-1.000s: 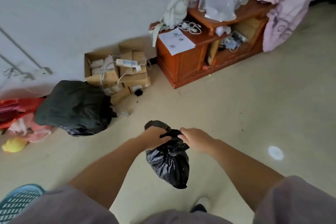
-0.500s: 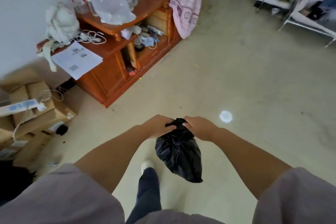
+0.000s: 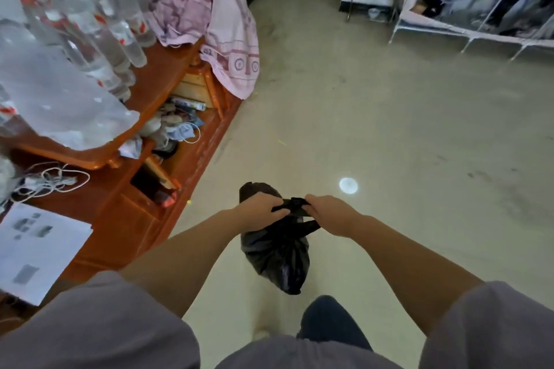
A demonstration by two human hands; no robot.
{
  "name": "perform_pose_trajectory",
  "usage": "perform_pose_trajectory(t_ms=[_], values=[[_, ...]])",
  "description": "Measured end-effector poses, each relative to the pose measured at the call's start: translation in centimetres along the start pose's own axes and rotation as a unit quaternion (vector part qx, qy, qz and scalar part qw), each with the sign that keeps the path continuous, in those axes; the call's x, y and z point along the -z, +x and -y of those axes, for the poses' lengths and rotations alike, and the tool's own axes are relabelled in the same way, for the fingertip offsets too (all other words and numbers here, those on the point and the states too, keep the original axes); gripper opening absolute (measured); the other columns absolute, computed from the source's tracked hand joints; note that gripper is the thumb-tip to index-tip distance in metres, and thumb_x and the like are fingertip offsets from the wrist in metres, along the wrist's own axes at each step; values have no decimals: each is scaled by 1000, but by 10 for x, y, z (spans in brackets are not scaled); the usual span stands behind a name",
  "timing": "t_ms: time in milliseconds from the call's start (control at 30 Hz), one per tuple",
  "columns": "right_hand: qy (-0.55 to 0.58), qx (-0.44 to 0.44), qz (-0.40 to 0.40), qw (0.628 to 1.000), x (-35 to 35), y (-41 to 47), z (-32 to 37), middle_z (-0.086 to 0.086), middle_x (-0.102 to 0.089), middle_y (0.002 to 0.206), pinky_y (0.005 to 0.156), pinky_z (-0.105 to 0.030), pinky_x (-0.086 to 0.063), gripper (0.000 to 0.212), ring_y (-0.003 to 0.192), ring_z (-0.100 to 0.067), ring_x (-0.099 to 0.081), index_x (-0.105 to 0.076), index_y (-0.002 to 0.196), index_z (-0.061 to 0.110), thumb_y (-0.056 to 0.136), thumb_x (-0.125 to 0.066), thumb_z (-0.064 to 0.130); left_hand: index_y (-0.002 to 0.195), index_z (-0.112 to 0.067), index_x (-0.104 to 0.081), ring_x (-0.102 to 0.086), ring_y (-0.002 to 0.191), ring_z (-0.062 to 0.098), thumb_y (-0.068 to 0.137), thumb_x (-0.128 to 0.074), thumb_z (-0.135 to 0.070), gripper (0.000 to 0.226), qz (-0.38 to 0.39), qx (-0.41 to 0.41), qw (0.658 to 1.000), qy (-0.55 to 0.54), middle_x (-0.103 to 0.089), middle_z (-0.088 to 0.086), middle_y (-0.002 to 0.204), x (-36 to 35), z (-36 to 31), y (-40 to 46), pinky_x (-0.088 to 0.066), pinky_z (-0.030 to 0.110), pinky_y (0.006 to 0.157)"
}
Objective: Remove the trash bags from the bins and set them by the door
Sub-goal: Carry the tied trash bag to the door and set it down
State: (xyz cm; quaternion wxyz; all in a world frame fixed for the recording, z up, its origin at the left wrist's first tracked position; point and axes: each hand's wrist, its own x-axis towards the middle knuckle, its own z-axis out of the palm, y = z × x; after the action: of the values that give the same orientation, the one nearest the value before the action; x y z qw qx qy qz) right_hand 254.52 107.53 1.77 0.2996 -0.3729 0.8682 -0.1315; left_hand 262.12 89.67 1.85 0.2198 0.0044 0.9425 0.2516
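Observation:
A small black trash bag (image 3: 277, 255) hangs in the air in front of me, above the pale floor. My left hand (image 3: 262, 208) pinches the bag's twisted top from the left. My right hand (image 3: 328, 213) grips the same top from the right, with a black loop trailing below its wrist. Between the two hands the bag's neck is pulled into a short tight strip. No bin and no door show in this view.
A low orange wooden cabinet (image 3: 156, 159) runs along my left, loaded with clear plastic bottles (image 3: 90, 33), a pink towel (image 3: 227, 48), cables and a sheet of paper (image 3: 36, 249). A clothes rack (image 3: 485, 0) stands at the far right. Open floor (image 3: 389, 135) lies ahead.
My view has swung right: the large black bag and cardboard boxes on the floor left the frame, the cabinet came close on the left, the clothes rack appeared. Both hands kept hold of the bag's top.

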Motion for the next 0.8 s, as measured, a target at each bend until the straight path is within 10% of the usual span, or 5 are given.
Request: perform_pose_trajectory(t_ms=[800], values=[[-37, -17, 7, 999, 382, 484, -220, -14, -54, 88, 66, -33, -32, 20, 77, -25, -47, -40, 92, 15, 102, -30, 30, 90, -5, -62, -60, 86, 27, 95, -45, -37, 37, -37, 10, 998, -48, -67, 13, 91, 334, 123, 550, -46, 39, 80]])
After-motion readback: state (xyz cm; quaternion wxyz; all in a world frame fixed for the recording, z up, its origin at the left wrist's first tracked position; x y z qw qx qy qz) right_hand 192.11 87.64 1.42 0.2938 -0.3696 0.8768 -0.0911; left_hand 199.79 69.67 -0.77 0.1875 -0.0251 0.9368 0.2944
